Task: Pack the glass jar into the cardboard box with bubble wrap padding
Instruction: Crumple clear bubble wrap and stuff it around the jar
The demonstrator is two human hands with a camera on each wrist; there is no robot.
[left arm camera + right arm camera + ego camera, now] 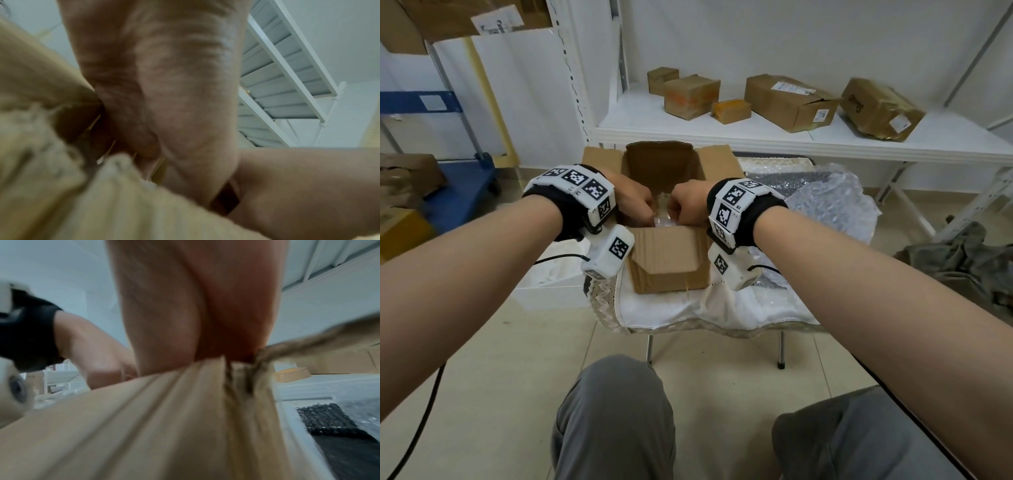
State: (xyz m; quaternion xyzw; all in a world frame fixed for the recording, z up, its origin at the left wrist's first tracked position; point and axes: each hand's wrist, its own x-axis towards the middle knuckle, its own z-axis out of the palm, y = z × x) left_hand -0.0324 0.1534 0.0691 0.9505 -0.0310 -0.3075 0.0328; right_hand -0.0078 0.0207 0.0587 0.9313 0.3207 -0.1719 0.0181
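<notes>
An open cardboard box (667, 263) stands on a small cloth-covered table (671, 311), all flaps up. Both hands reach down into it side by side. My left hand (649, 212) and right hand (674, 209) have their fingers curled round clear bubble wrap (662, 214) inside the box. The glass jar itself does not show; the wrap and my knuckles hide what lies under them. The left wrist view is blurred, filled by my left hand (174, 97) beside a cardboard flap (41, 178). In the right wrist view my right hand (195, 305) goes down behind the box wall (144, 426).
A loose heap of bubble wrap (828, 202) and a black sheet (791, 181) lie right of the box. Behind it a white shelf (722, 135) carries several cardboard parcels (787, 101). A blue trolley (458, 185) stands at left, and grey cloth (962, 263) lies on the floor at right.
</notes>
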